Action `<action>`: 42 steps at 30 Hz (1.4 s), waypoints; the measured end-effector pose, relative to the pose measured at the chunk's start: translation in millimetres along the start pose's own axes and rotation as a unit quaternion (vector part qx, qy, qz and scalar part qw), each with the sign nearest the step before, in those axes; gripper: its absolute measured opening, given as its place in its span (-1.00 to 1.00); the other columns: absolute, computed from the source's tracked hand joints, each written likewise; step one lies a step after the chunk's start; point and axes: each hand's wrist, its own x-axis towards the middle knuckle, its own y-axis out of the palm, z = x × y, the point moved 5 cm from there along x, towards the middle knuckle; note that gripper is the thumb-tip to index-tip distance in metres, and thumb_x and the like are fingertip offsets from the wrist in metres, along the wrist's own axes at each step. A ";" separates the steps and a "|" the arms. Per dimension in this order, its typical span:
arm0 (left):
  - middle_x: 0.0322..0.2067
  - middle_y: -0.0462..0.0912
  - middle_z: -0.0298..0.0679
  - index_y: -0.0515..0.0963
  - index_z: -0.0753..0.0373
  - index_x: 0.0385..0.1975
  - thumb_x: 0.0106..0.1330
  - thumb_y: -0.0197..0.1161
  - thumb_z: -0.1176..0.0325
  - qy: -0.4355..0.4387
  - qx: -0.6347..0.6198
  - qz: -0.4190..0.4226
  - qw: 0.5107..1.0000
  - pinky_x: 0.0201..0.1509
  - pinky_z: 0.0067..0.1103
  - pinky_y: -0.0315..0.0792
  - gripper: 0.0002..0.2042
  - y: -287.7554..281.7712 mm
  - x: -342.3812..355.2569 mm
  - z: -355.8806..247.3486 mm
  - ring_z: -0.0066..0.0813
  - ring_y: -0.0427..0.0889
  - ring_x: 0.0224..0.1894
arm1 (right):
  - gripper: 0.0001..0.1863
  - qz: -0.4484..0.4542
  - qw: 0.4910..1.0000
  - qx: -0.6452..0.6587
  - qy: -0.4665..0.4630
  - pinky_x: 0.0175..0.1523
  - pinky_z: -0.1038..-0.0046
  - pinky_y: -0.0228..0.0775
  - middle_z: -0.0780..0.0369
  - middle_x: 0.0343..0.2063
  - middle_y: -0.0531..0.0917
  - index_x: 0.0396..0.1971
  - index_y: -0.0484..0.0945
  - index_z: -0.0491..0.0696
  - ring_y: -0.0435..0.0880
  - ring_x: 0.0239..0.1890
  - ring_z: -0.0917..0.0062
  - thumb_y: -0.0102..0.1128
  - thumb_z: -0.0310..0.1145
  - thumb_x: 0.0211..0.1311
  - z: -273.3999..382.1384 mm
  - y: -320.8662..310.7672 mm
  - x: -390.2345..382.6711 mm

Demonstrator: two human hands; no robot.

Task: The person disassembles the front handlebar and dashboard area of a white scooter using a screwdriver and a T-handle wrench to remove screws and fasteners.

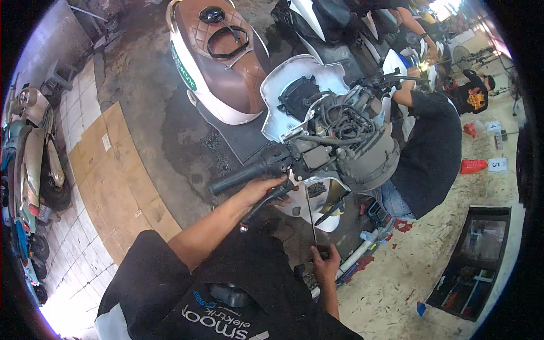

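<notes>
My left hand is closed round the base of a black brake lever, just under the black handlebar grip of a scooter. Low and to the right, my right hand grips the lower end of a long, thin screwdriver; its handle is hidden in my fingers. The shaft points up toward the lever's bracket, and I cannot tell whether its tip touches. Beyond the bracket, the scooter's front is uncovered, with a bundle of black wires and a round dusty headlight housing showing.
A white scooter body with a brown seat stands ahead, a mirror lying on it. Close on the right, a person in a dark shirt leans at the scooter. Flattened cardboard covers floor at left. Scooter parts line the far left.
</notes>
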 end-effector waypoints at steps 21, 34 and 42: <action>-0.47 0.48 -0.35 0.51 0.28 -0.37 0.18 0.18 0.20 0.137 -0.068 -0.129 0.980 -0.39 -0.65 0.28 -0.76 -139.3 -43.0 -49.2 -0.60 0.36 -0.46 | -0.36 0.008 0.974 -0.024 -0.227 -0.48 0.47 0.27 0.23 -0.68 0.44 -0.03 0.47 -0.17 0.38 -0.63 0.56 0.48 -0.26 -0.17 244.1 62.3 61.7; -0.72 0.14 -0.51 0.50 0.29 -0.29 0.36 0.05 0.18 0.085 0.094 -0.005 0.992 -0.57 -0.71 0.00 -0.73 -71.3 -22.9 -88.5 -0.72 0.08 -0.65 | -0.47 -0.120 0.925 0.007 -0.360 -0.38 0.41 0.44 0.16 -0.38 0.53 -0.16 0.47 -0.14 0.57 -0.48 0.39 0.39 -0.37 -0.25 226.4 83.0 63.5; -0.36 0.58 -0.18 0.48 0.32 -0.11 0.25 0.12 0.21 -0.030 -0.220 0.039 0.974 -0.25 -0.44 0.44 -0.67 -48.6 -15.4 -21.8 -0.41 0.53 -0.36 | -0.48 -0.074 0.943 -0.038 -0.324 -0.34 0.49 0.41 0.17 -0.39 0.50 -0.19 0.48 -0.17 0.55 -0.41 0.44 0.42 -0.42 -0.29 208.3 86.3 51.8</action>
